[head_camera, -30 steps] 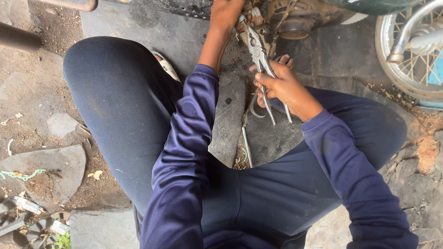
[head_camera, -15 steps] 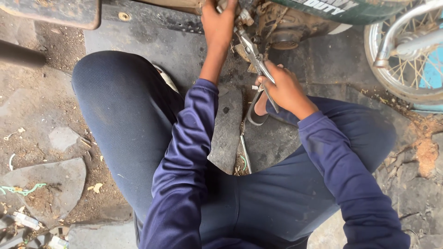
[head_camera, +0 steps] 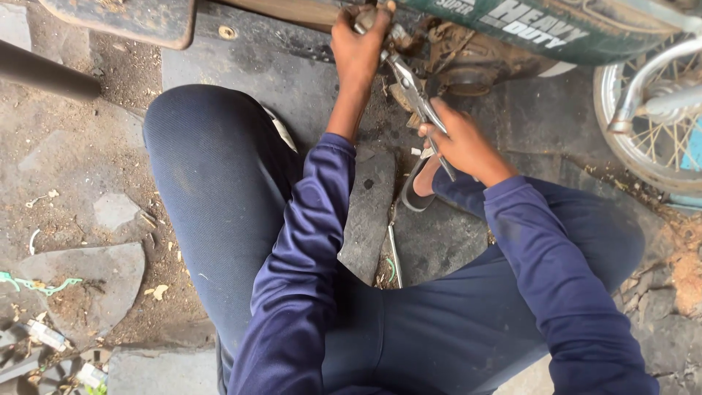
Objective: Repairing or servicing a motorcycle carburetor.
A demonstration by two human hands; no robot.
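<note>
I squat on the ground with both arms in dark blue sleeves stretched forward. My right hand (head_camera: 459, 143) grips the handles of metal pliers (head_camera: 411, 89), whose jaws point up and left at a dirty metal part (head_camera: 468, 58) under a green motorcycle body (head_camera: 556, 29). My left hand (head_camera: 360, 45) is closed on a small metal piece at the top, right beside the plier jaws. What the jaws bite on is hidden by the hand.
A spoked wheel (head_camera: 651, 110) stands at the right edge. A flat dark slab (head_camera: 369, 212) and a thin metal rod (head_camera: 395, 256) lie between my knees. Broken stone pieces (head_camera: 80, 281) and litter lie at the left. A dark pipe (head_camera: 44, 73) crosses the upper left.
The view has tilted up, so both hands sit lower in the frame. My right hand has slid slightly along the plier handles; my left hand stays on the part.
</note>
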